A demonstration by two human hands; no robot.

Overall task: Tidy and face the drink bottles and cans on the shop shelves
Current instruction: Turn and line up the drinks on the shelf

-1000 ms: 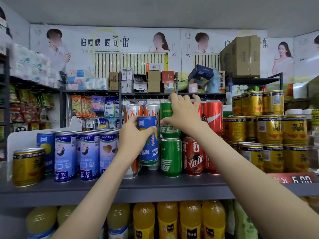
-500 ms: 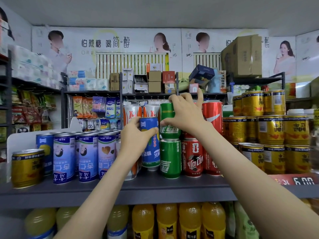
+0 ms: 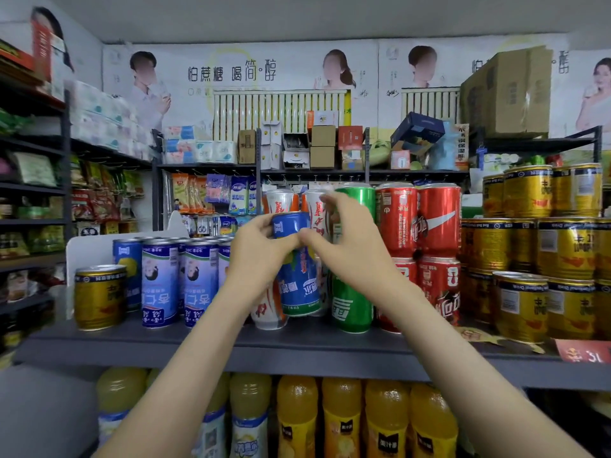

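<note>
A blue can, its label upside down, stands out in front of the can rows on the grey shelf. My left hand grips its upper left side. My right hand holds its upper right, thumb on the front beside my left thumb, fingers raised and blurred over the top. Behind it are white-and-orange cans. To the right two green cans are stacked, the upper green can on the lower green can, then stacked red cans. Whether the blue can touches the shelf is hidden.
Tall blue-and-white cans and a single gold can fill the shelf's left part. Stacked gold cans crowd the right. Orange juice bottles line the shelf below. Snack racks and boxes stand behind.
My right hand left the upper green can and came down left onto the blue can, meeting my left hand. The view moved closer to the shelf.
</note>
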